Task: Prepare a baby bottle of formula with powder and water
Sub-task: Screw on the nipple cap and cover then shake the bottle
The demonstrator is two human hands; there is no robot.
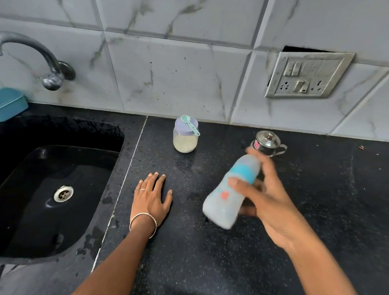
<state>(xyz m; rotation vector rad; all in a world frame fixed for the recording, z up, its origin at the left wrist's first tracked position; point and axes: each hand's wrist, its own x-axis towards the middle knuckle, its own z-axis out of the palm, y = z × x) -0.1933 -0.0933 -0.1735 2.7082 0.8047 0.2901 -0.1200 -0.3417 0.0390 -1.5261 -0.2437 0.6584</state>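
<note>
My right hand [268, 198] grips a baby bottle [225, 202] with a blue collar, held tilted above the black counter; the bottle is motion-blurred and looks milky inside. My left hand [151, 195] rests flat on the counter, fingers spread, holding nothing. Near the back wall stands a glass jar of pale powder [185, 138] with a lilac lid, and a mint green scoop [190, 123] lies across that lid. A small lidded steel pot [268, 142] stands just behind the bottle's top.
A black sink [47, 194] with a metal drain fills the left side, with a chrome tap [29, 53] above it and a blue plastic tub [4, 104] at its back corner. A switch and socket plate [306, 74] sits on the tiled wall.
</note>
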